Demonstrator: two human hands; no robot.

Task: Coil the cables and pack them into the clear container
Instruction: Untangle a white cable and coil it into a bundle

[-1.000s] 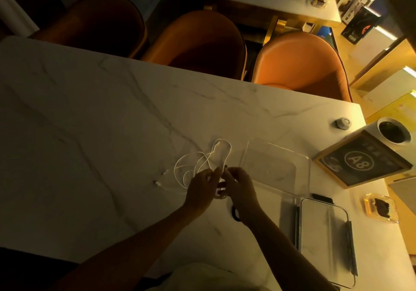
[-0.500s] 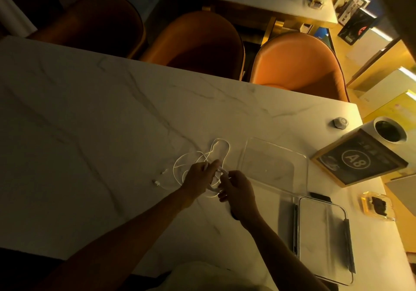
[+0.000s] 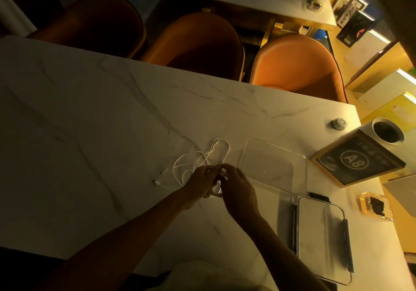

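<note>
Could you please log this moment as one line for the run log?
stage: coiling | left hand: grips white cable | right hand: grips same cable | clear container: open, no cable inside | lid: beside it

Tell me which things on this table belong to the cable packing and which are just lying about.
Job: thin white cable, held by both hands; clear plastic container; clear rectangular lid.
Lying about: framed black A8 sign, small amber ashtray, white round cup.

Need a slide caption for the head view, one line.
Both hands, left and right, pinch a thin white cable on the marble table, beside the empty clear plastic container.
</note>
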